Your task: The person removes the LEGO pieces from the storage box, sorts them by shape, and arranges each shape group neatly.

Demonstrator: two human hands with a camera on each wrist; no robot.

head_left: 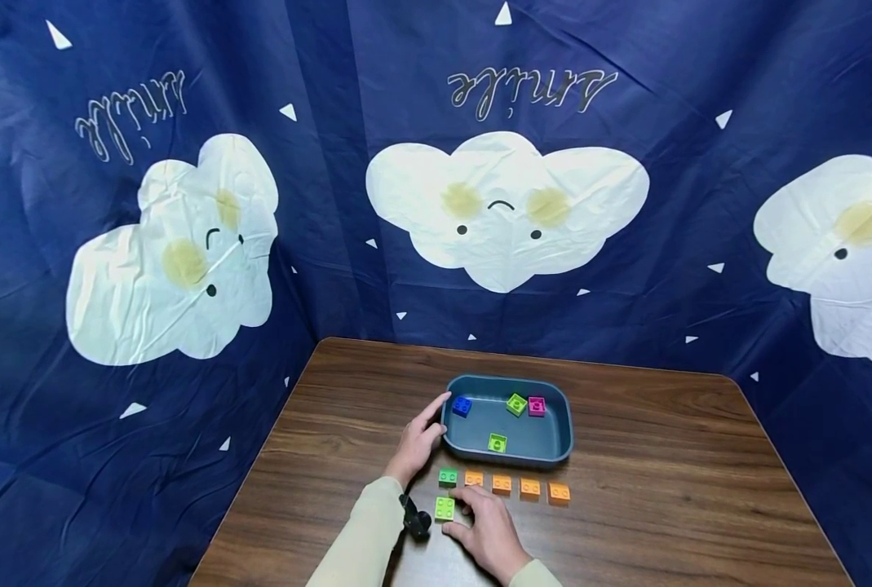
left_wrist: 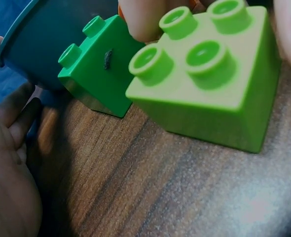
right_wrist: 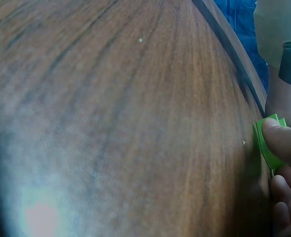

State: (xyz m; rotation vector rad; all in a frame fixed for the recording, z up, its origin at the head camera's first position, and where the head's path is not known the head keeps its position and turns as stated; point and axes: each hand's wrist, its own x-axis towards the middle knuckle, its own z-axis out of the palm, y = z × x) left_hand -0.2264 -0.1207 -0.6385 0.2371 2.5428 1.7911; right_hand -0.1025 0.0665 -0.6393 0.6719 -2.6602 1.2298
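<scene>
My right hand (head_left: 489, 530) has its thumb and a finger at opposite sides of a lime green toy block (head_left: 444, 509), pinching it low over the table. In the left wrist view the lime block (left_wrist: 200, 74) shows its studs facing up, with fingertips beside it. The right wrist view catches the thumb across the lime block (right_wrist: 269, 143). Against the left end of a dark teal tray (head_left: 507, 458), my left hand (head_left: 415, 447) rests with fingers extended, touching the rim. A darker green block (head_left: 447, 478) stands just beyond the lime one.
Several orange blocks (head_left: 529, 488) continue the row right of the green block, in front of the tray. Inside the tray lie a blue block (head_left: 462, 406), a magenta block (head_left: 537, 406) and two lime blocks (head_left: 516, 404). A blue cloth (head_left: 333, 204) hangs behind the wooden table (head_left: 663, 473).
</scene>
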